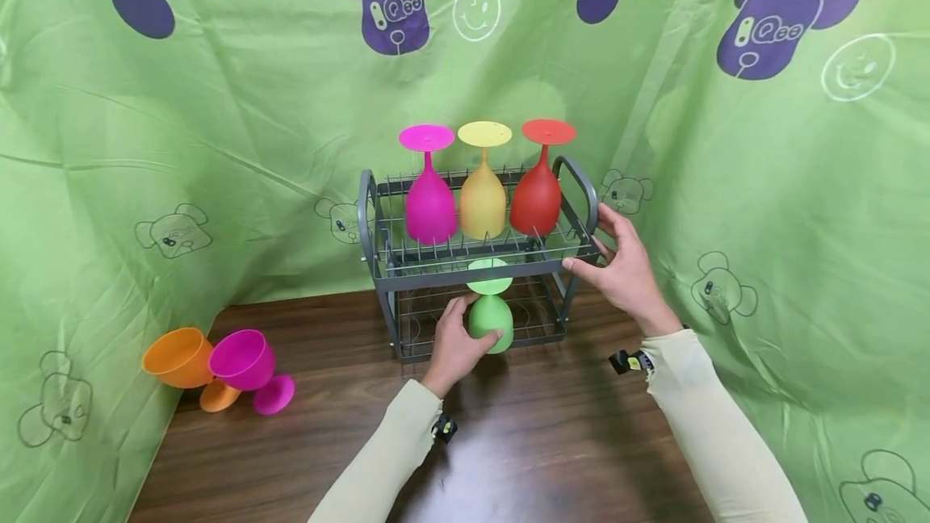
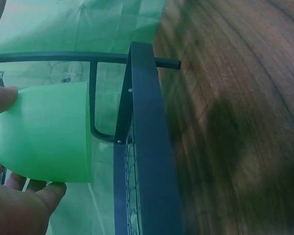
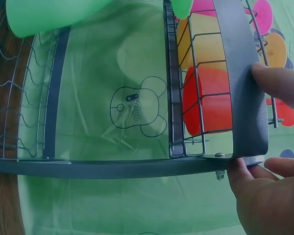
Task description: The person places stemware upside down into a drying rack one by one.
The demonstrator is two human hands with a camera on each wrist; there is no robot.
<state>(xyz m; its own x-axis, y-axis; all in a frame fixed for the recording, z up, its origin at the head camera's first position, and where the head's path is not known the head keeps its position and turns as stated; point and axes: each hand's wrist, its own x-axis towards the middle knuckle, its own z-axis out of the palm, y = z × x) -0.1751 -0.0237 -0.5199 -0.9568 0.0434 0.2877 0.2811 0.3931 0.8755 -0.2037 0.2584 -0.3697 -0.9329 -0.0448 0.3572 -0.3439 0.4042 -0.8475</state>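
Observation:
My left hand point(image 1: 461, 345) grips a green plastic goblet point(image 1: 491, 321) upside down, its round foot up, at the front of the rack's lower shelf. In the left wrist view the thumb and fingers wrap the goblet's bowl point(image 2: 49, 132), its rim close beside the rack's lower bar. My right hand point(image 1: 625, 273) holds the right front corner of the grey two-tier dish rack point(image 1: 465, 274), thumb on the front bar and fingers below it, as the right wrist view shows. Upside down on the top tier stand a magenta goblet point(image 1: 430, 204), a yellow goblet point(image 1: 483, 204) and a red goblet point(image 1: 536, 200).
On the wooden table point(image 1: 327, 426) at left, an orange goblet point(image 1: 178, 357) and another magenta goblet point(image 1: 243, 360) lie tilted side by side. Green printed cloth point(image 1: 240, 103) hangs behind and at both sides, close to the rack's back.

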